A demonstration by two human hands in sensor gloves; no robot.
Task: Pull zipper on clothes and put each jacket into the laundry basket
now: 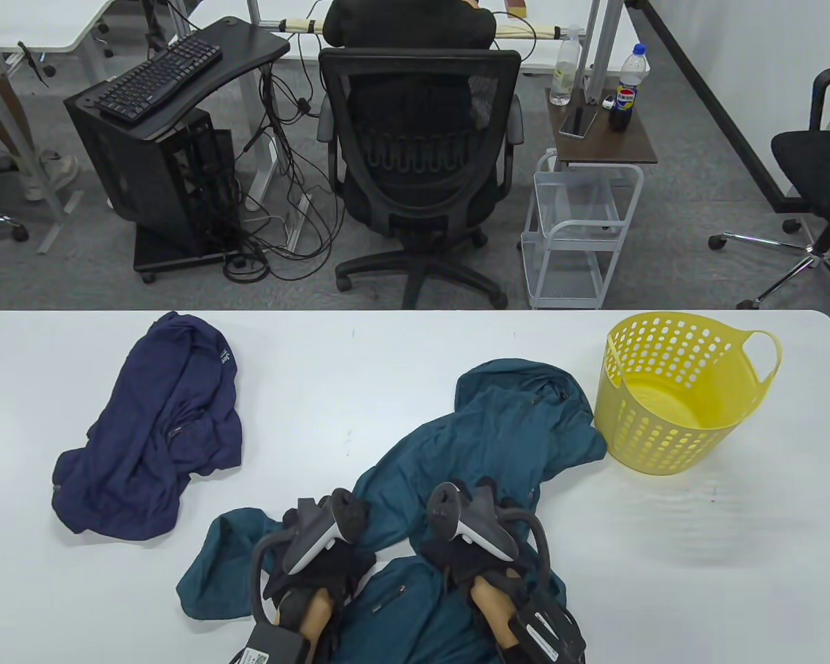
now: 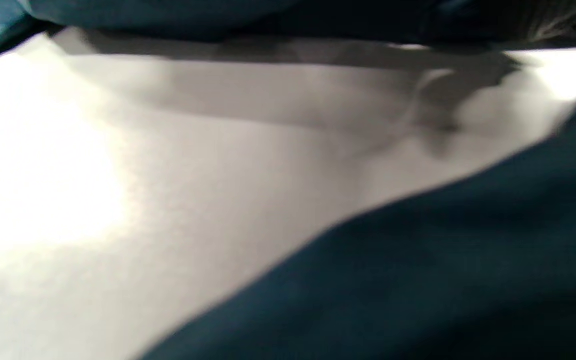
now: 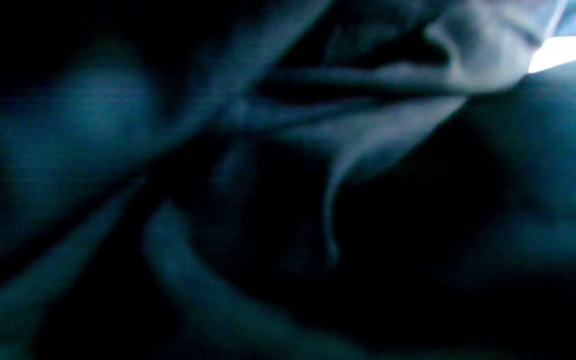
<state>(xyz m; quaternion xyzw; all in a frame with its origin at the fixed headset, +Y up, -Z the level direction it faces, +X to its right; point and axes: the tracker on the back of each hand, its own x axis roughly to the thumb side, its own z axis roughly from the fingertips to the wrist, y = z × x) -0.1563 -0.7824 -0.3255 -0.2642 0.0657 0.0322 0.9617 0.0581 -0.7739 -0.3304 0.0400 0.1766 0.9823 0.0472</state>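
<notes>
From my remote station: my left hand (image 1: pixel 332 553) and right hand (image 1: pixel 481 553) wear black sensor gloves. Strapped to the back of each is a tracker shaped like a VR controller, dark grey above and white below, with a black ring looping behind it. A black box-shaped camera unit sits at each wrist; the left one carries a white label with small print.

You had one jacket (image 1: pixel 498 429) lying under both hands at the table's (image 1: pixel 387 360) near edge. A second jacket (image 1: pixel 159 429) lay left, the laundry basket (image 1: pixel 671 394) right.
</notes>
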